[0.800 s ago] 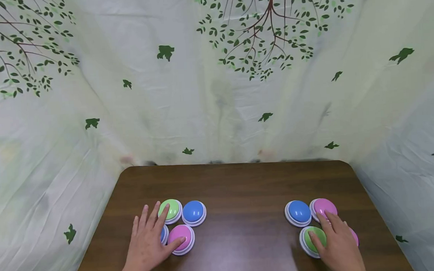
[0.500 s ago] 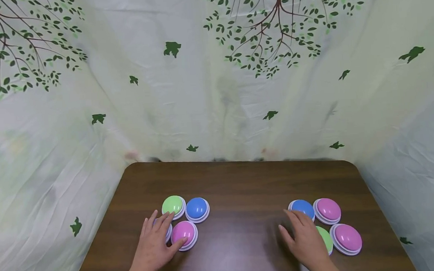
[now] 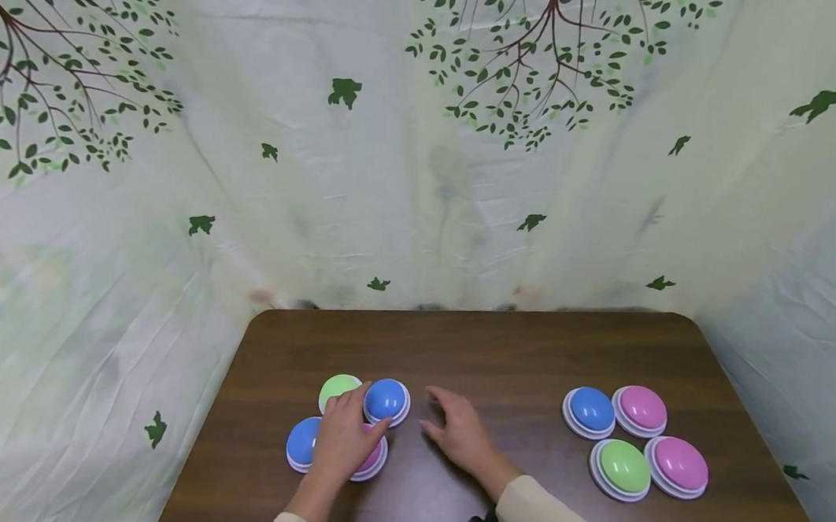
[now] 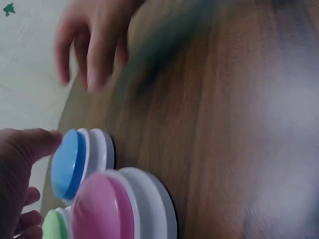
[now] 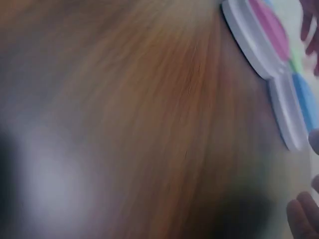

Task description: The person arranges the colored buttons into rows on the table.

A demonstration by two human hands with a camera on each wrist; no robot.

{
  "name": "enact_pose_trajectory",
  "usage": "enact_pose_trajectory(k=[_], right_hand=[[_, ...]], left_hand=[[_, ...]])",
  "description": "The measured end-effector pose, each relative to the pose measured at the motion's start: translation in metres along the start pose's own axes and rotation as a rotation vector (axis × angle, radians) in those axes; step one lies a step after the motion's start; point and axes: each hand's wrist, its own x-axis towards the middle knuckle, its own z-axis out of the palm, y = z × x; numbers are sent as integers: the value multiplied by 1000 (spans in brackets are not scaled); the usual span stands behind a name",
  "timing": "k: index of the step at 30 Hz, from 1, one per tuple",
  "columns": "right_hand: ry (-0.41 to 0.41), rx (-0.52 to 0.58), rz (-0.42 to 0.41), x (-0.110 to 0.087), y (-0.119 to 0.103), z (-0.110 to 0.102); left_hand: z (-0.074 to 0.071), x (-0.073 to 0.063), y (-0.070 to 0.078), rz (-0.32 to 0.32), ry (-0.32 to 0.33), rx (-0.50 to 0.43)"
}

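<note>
Round push buttons with coloured domes on white bases lie in two clusters. My left hand point(image 3: 345, 434) hovers over the left cluster, partly hiding its green button point(image 3: 337, 387) and pink button point(image 3: 373, 454). Its thumb and fingers spread near the right-hand blue button point(image 3: 386, 399); in the left wrist view the thumb lies close to that blue dome point(image 4: 67, 164), and contact is unclear. Another blue button point(image 3: 303, 442) shows left of this hand. Just right of the cluster, my right hand point(image 3: 464, 432) holds nothing, fingers loosely extended over bare wood.
At the right of the brown table point(image 3: 494, 352) sits the other cluster: a blue button point(image 3: 591, 409), a green button point(image 3: 624, 467), a far pink button point(image 3: 642, 408) and a near pink button point(image 3: 680, 464). A printed cloth point(image 3: 413, 174) hangs behind the table.
My right hand has left the right cluster and travelled left across the table. My left hand has shifted rightward over its cluster, uncovering the left blue button. The head view has shifted slightly.
</note>
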Motion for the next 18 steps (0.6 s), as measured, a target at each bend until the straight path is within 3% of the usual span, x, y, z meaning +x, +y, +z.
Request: enact_pose_trajectory(k=[5, 18], right_hand=[[-18, 47, -45, 22, -9, 30], [-35, -22, -88, 30, -10, 44]], left_hand=[[12, 14, 6, -72, -101, -39], [18, 22, 5, -74, -119, -36]])
